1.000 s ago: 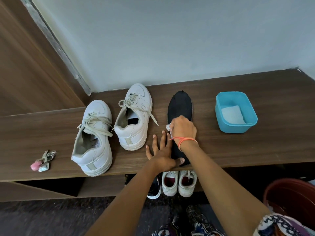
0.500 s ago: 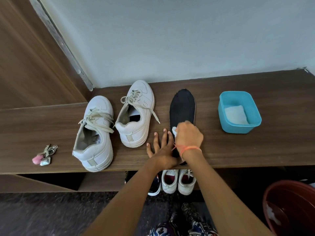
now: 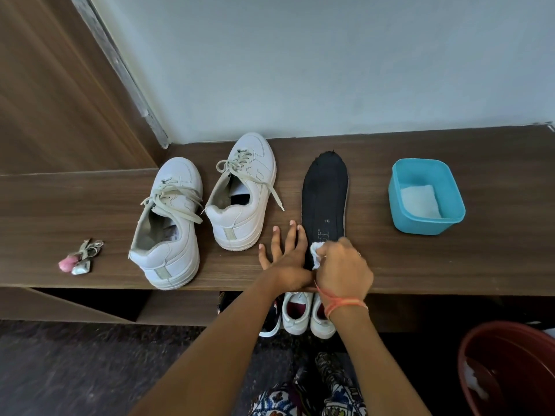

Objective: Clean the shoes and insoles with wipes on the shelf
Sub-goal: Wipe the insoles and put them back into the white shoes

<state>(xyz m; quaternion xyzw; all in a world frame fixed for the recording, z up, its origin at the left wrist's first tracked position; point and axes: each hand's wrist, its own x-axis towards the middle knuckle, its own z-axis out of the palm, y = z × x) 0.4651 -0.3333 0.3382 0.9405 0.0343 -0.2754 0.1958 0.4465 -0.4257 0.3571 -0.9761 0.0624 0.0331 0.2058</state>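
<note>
Wooden shelf (image 3: pixel 420 259): grip of right hand (image 3: pixel 342 265) curled round wipe (image 3: pixel 315 256), on insole (image 3: pixel 324 193)

On the shelf (image 3: pixel 450 265), left to right: keys (image 3: pixel 80 256), one shoe (image 3: pixel 169 223), a second shoe (image 3: pixel 243 193), my left hand (image 3: pixel 285 259), the insole (image 3: pixel 324 199) under the wipe (image 3: pixel 315 256) in my right hand (image 3: pixel 342 271), a tub (image 3: pixel 426 226) holding wipes (image 3: pixel 420 202).

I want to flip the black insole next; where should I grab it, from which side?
Probably pinch the black insole by its right edge mid-length, coming from the blue tub side. It lies flat, that edge is bare, and the left hand lies beside its left edge.
</note>
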